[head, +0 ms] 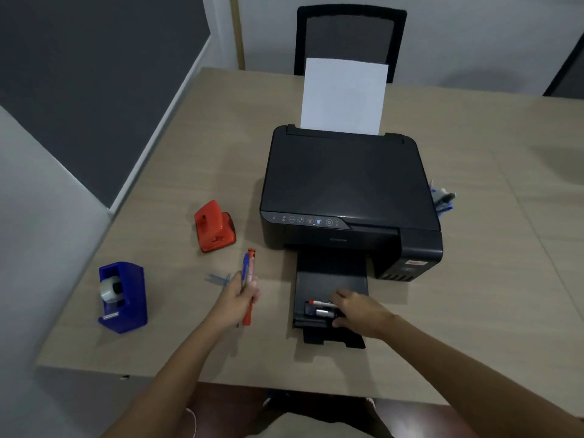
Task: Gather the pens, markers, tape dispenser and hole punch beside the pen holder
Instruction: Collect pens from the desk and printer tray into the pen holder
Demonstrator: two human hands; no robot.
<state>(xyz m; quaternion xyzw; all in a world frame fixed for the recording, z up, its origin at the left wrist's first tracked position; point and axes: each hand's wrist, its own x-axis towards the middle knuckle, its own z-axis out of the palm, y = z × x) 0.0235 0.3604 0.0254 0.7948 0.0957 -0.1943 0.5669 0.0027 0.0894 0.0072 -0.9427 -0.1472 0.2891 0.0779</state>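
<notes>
My left hand (237,298) is shut on a bundle of pens, with an orange marker (248,314) and a blue pen (245,266) sticking out of it. A pale blue pen (217,278) lies on the table just left of that hand. My right hand (357,308) rests on the printer's output tray (328,279), fingers over a red-tipped marker (319,302) and a grey marker (324,312). Whether it grips them is unclear. An orange hole punch (215,227) stands left of the printer. A blue tape dispenser (123,295) sits near the table's left front corner. The pen holder (442,199) peeks out behind the printer's right side.
A black printer (344,191) with a white sheet (344,96) upright in its feeder fills the table's middle. A black chair (350,36) stands behind the table. The wooden table (489,279) ends at its front edge just before my legs, and a wall runs along the left.
</notes>
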